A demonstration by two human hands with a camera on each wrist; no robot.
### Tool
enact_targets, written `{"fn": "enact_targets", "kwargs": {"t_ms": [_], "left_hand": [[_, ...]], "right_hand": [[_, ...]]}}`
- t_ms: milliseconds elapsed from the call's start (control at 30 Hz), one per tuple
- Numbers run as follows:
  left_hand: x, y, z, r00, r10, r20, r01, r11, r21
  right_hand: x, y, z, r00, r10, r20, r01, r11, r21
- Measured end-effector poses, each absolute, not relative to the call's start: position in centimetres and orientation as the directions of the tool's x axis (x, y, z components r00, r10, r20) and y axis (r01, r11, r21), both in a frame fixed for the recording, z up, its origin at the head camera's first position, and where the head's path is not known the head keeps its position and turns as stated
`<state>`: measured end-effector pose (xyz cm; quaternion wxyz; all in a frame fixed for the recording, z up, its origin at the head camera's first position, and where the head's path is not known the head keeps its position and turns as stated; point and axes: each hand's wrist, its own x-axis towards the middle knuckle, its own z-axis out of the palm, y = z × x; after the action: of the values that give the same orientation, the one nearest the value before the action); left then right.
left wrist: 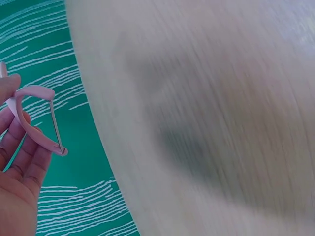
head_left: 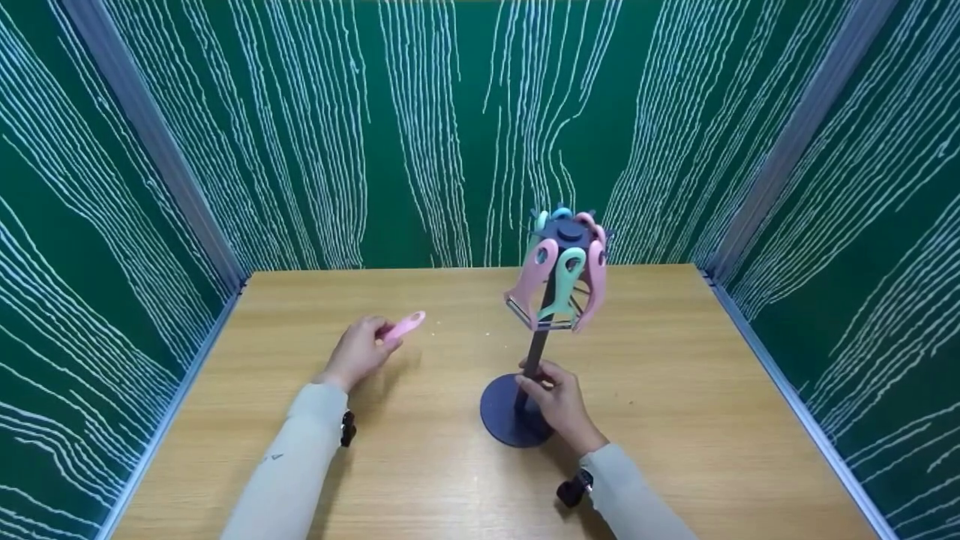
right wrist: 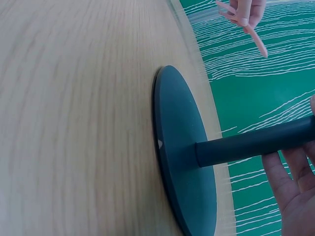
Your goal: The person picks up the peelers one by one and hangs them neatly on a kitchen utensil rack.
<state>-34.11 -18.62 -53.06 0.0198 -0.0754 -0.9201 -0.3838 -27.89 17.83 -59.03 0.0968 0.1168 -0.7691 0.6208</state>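
My left hand (head_left: 361,352) pinches a pink peeler (left wrist: 34,129) above the left part of the table. In the left wrist view its Y-shaped head and thin metal blade face away from the palm; in the head view its looped handle end points to the upper right. My right hand (head_left: 561,401) grips the dark post of an upright stand (right wrist: 256,142), low down above its round base (head_left: 504,411). Around the stand's top hang several peelers, among them a mint green peeler (head_left: 566,281) between a pink peeler (head_left: 534,276) and another pink one (head_left: 596,281).
The wooden table (head_left: 427,480) runs back to a green wall (head_left: 480,150) with white wavy lines. Similar green panels rise at both sides, framed by metal posts (head_left: 157,135). A few tiny light specks (head_left: 487,334) lie on the table between the left hand and the stand.
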Motion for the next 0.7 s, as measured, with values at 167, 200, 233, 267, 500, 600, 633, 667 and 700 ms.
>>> {"fn": "enact_targets", "kwargs": {"t_ms": [167,200,233,267,500,600,633,667,700], "left_hand": [[-33.8,-18.3,-52.5,-0.987,0.126,0.103,0.161,0.658,0.736],[-33.7,-18.3,-52.4,-0.988,0.124,0.096,0.154,0.651,0.743],[-33.7,-18.3,-52.2,-0.989,0.121,0.089,0.147,0.647,0.749],[-33.7,-18.2,-52.1,-0.989,0.121,0.084,0.143,0.643,0.753],[-33.5,-17.9,-51.3,-0.984,0.134,0.117,0.174,0.587,0.791],[-33.5,-17.6,-51.0,-0.977,0.153,0.152,0.212,0.551,0.807],[-33.5,-17.5,-50.8,-0.975,0.154,0.163,0.222,0.547,0.807],[-33.5,-17.4,-50.6,-0.973,0.153,0.175,0.231,0.545,0.806],[-33.4,-17.3,-50.5,-0.971,0.152,0.185,0.238,0.547,0.803]], "right_hand": [[-27.9,17.8,-59.0,-0.953,-0.056,0.298,-0.303,0.18,-0.936],[-27.9,17.8,-58.9,-0.954,-0.054,0.294,-0.299,0.183,-0.937],[-27.9,17.8,-58.9,-0.956,-0.052,0.29,-0.295,0.186,-0.937],[-27.9,17.8,-58.9,-0.956,-0.051,0.288,-0.292,0.188,-0.938],[-27.9,17.8,-58.8,-0.955,-0.048,0.291,-0.295,0.203,-0.934],[-27.9,17.8,-58.8,-0.955,-0.05,0.291,-0.295,0.195,-0.935],[-27.8,17.8,-58.8,-0.955,-0.051,0.294,-0.298,0.195,-0.935],[-27.8,17.8,-58.7,-0.954,-0.052,0.295,-0.299,0.196,-0.934],[-27.8,17.8,-58.7,-0.953,-0.051,0.298,-0.302,0.198,-0.933]]}}
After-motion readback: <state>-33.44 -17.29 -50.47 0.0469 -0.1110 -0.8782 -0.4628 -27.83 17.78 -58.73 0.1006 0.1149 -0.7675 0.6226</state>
